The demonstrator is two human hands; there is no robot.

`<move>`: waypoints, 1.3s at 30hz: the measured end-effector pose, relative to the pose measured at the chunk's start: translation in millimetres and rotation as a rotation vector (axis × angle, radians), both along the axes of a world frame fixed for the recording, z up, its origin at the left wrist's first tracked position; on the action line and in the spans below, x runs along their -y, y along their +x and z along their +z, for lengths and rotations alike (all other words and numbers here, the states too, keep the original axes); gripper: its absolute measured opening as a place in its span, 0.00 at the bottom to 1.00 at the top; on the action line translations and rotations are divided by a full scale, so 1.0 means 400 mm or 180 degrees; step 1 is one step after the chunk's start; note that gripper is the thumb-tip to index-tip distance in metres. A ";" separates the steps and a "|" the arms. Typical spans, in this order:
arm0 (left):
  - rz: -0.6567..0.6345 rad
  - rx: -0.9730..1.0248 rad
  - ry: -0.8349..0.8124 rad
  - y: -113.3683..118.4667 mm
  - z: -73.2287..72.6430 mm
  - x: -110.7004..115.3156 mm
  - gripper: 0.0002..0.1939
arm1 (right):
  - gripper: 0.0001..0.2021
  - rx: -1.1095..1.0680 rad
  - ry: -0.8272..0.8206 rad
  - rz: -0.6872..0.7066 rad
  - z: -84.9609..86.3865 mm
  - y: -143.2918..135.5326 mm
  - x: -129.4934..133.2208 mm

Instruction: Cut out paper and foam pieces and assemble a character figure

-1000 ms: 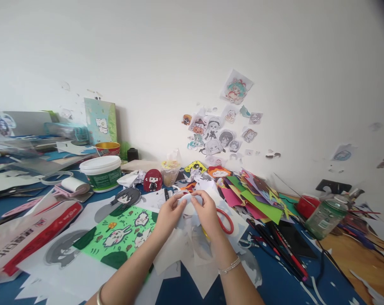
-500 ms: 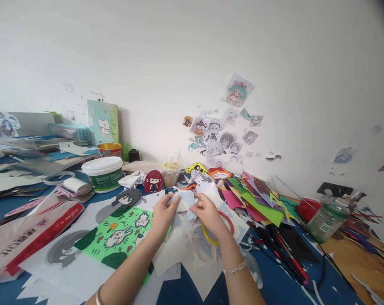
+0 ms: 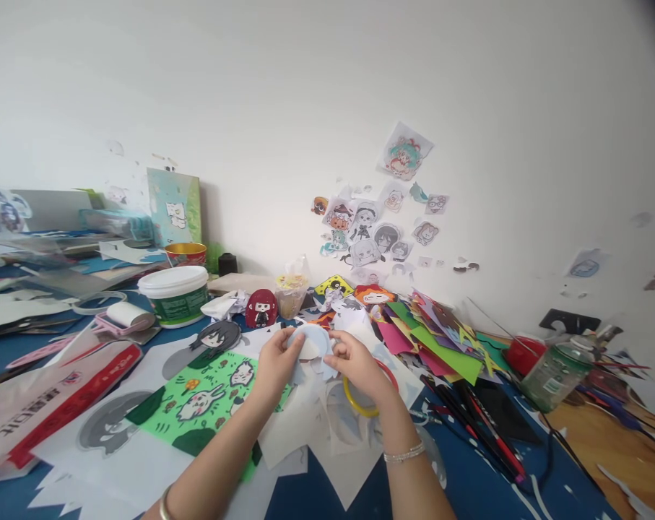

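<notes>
A light blue, rounded paper cutout (image 3: 317,336) is held up between both hands over the middle of the table. My left hand (image 3: 277,365) pinches its left edge, thumb in front. At the right edge, my right hand (image 3: 353,363) has thumb and fingers closed on the paper. Loose white paper sheets (image 3: 289,430) lie beneath the hands. A red and yellow ring (image 3: 354,404) is partly hidden behind my right wrist. Left of my left hand is a green sheet with drawn animals (image 3: 197,404), next to a dark-haired paper figure (image 3: 219,336).
A lidded white and green tub (image 3: 174,307) and a red-and-white plastic bag (image 3: 61,404) stand to the left. Coloured paper (image 3: 440,339) is piled at the right, with several pens (image 3: 489,430) before it. A clear bottle (image 3: 560,375) stands farther right. Paper drawings (image 3: 365,224) cover part of the wall.
The blue cutout has turned slightly in my fingers, its top edge now showing rounder. Both hands stay at nearly the same place, gripping it.
</notes>
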State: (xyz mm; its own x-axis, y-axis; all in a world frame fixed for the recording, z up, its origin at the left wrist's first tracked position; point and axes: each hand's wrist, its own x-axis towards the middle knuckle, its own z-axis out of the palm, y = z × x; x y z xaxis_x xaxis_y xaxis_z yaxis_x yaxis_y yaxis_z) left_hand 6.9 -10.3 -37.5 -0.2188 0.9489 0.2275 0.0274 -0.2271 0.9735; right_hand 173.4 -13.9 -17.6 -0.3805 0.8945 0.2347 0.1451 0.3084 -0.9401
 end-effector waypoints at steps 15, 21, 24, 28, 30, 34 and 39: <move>-0.0818 0.0214 -0.0058 0.003 -0.001 -0.007 0.18 | 0.13 -0.0118 0.0058 0.0025 -0.014 -0.004 -0.019; -0.0883 0.0163 -0.0220 0.000 0.003 -0.002 0.20 | 0.17 -0.0098 -0.0059 -0.0145 -0.015 -0.003 -0.021; -0.0841 -0.0040 -0.0170 0.000 0.002 -0.001 0.20 | 0.19 -0.0005 -0.0046 -0.0329 -0.010 -0.004 -0.017; -0.0723 -0.0259 -0.0040 0.001 0.001 -0.001 0.19 | 0.19 0.0177 0.0090 -0.0453 -0.005 -0.005 -0.009; -0.0631 -0.0276 -0.0068 0.003 0.002 0.000 0.18 | 0.19 0.0303 0.0191 -0.0441 -0.008 -0.006 -0.007; -0.0587 -0.0254 -0.0084 0.005 0.002 0.000 0.18 | 0.20 0.0536 0.0318 -0.0490 -0.013 -0.004 -0.007; -0.0653 -0.0330 -0.0049 0.006 0.003 0.002 0.18 | 0.20 0.0526 0.0055 -0.0368 -0.013 0.003 -0.014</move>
